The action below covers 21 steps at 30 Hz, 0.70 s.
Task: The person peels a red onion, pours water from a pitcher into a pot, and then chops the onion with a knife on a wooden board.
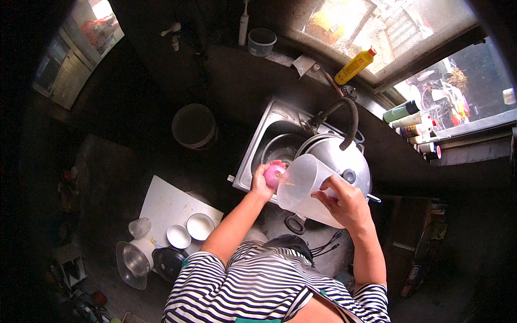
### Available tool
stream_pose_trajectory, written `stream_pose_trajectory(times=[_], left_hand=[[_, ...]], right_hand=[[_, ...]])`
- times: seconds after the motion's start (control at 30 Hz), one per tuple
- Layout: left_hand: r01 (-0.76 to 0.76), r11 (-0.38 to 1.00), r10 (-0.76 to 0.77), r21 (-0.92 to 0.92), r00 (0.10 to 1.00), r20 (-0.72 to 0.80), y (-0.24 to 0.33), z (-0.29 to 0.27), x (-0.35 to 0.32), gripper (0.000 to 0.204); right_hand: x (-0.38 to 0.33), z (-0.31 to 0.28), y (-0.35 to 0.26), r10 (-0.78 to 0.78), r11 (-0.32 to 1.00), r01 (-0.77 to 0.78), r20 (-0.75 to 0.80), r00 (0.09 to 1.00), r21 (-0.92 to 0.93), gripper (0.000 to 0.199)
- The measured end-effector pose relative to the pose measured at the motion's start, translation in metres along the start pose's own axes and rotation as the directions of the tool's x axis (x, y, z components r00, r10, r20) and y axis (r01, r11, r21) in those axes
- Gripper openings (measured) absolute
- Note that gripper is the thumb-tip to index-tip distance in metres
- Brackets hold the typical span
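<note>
A pink-purple onion (273,176) with a pale, dry-looking end is held in my left hand (262,183), its fingers wrapped round it over the sink's near left edge. Just to the right of the onion, a translucent white plastic container (297,185) tilts with its round mouth toward it. My right hand (347,203) is closed at the container's right side, with thumb and forefinger curled close to the rim. Whether those fingers grip the container or pinch something small, I cannot tell. Behind it lies a shiny domed metal lid (344,161) with a dark knob.
A steel sink (261,129) holds a metal basin (280,148) under a curved dark faucet (353,121). A yellow bottle (355,65) stands on the window ledge. To the left are a bucket (194,126) and a white board (167,202) with white bowls (200,226).
</note>
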<state>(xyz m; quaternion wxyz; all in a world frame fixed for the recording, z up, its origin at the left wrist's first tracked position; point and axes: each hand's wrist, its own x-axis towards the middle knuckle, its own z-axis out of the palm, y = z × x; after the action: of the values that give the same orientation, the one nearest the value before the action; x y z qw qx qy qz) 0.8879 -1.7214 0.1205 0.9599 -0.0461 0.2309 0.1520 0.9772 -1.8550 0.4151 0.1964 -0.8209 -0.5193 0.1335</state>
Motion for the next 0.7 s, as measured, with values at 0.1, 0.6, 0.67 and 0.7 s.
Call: stream_pose_trajectory(times=[0.1,0.6,0.67,0.7], left_hand=[[0.058,0.997,-0.055,-0.052,0.997,0.062,0.006,-0.003,0.000,0.042],[0.185,0.976,-0.185,0.116,0.983,-0.008,0.004,0.028,-0.010,0.039],[0.175,0.976,-0.166,0.126,0.983,-0.079,0.000,0.019,-0.003,0.044],[0.144,0.979,-0.128,0.143,0.985,-0.117,-0.003,0.018,-0.002,0.047]], right_hand=[[0.000,-0.002,-0.001,-0.004,1.000,0.004,0.026,1.000,-0.014,0.027],[0.002,-0.002,-0.004,0.053,0.993,-0.051,-0.014,0.999,0.107,0.026],[0.001,-0.001,-0.002,0.027,0.998,-0.027,-0.003,1.000,0.052,0.026],[0.001,-0.001,-0.001,0.016,1.000,-0.016,0.003,1.000,0.024,0.027]])
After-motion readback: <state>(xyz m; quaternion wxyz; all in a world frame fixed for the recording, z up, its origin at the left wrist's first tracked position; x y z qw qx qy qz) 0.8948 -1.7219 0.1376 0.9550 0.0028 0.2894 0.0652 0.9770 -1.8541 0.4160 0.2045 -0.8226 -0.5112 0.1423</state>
